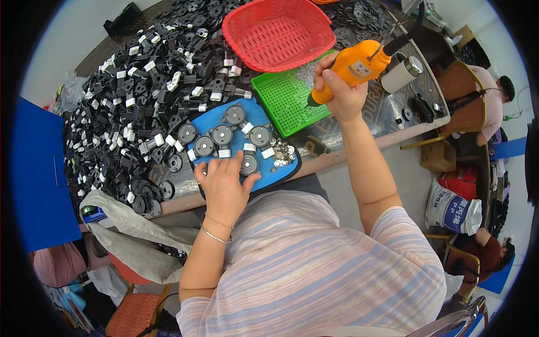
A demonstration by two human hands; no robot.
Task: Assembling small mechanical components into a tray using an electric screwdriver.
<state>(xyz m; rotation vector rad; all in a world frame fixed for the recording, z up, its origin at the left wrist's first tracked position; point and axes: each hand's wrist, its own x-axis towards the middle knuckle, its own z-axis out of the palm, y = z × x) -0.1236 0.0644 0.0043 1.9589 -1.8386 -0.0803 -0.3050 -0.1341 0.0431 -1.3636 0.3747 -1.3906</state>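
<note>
In my right hand (343,95) is an orange electric screwdriver (353,67). Its black tip points down and left over a green perforated basket (275,106), where a heap of small silvery pieces lies at the far side. My left hand (224,177) rests at the near edge of a blue mat (210,115), fingers spread apart, beside several dark round wheel pieces (222,135) with white ends. Its fingertips are close to or touching some of them; I cannot tell exactly. Small shiny metal discs (283,154) lie at the mat's right side.
A large pile of black and white parts (151,84) covers the table's left. A red woven basket (281,33) stands behind the green one. To the right lies a white cylinder (401,74). Grey cloth (129,236) hangs at the near left. People sit at both sides.
</note>
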